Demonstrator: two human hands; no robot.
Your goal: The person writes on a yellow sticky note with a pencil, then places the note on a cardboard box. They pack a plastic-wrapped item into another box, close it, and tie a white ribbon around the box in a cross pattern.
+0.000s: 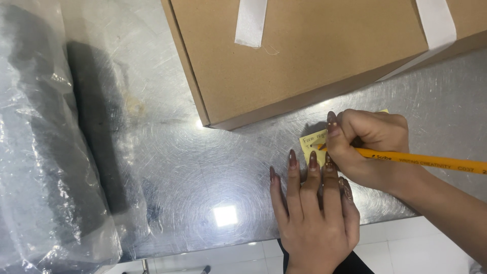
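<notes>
Small yellow sticky note on scratched steel table, just in front of cardboard box's near edge. Right hand curled tight round orange pencil, tip touching note. Left hand flat, fingers straight, fingertips at note's lower edge, holding nothing. White tape strips on box. Clear plastic bag of dark material far left.

I count two hands, left hand and right hand; one yellow pencil; one yellow sticky note; one cardboard box; two white tape strips; one plastic-wrapped bundle.
</notes>
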